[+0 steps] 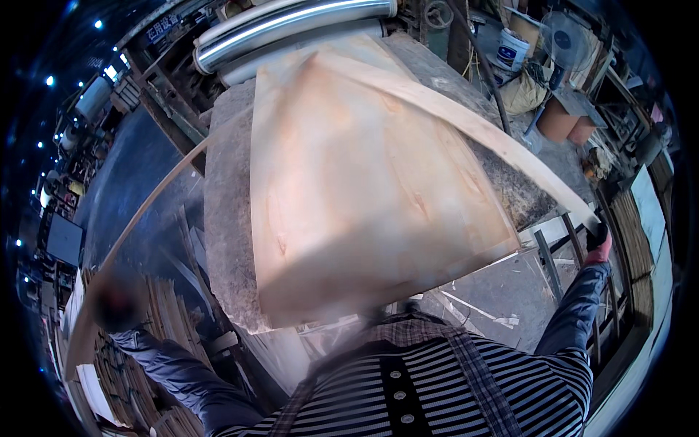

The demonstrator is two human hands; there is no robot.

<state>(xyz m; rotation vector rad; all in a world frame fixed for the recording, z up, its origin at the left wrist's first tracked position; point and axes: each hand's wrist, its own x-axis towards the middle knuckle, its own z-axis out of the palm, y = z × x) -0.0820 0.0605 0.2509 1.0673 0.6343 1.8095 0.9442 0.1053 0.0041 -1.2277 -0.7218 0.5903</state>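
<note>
A large pale wood veneer sheet (364, 167) lies on a worn grey table in front of me, its near edge close to my body. My right hand (600, 246), in a dark and pink glove, is out to the far right. It is closed on the near end of a long pale wood strip (466, 124), which slants across the sheet toward its far end. My left hand (120, 300) is out to the left, dark and badly blurred. A narrow, bent wood strip (164, 182) runs through its grip; the single fingers cannot be made out.
Shiny metal rollers (298, 33) stand at the table's far end. Stacked veneer pieces (138, 364) are at the lower left, with more stacked sheets (630, 240) on the right. Wood scraps (480, 309) litter the floor. A white bucket (512, 49) and a fan (568, 40) stand at the far right.
</note>
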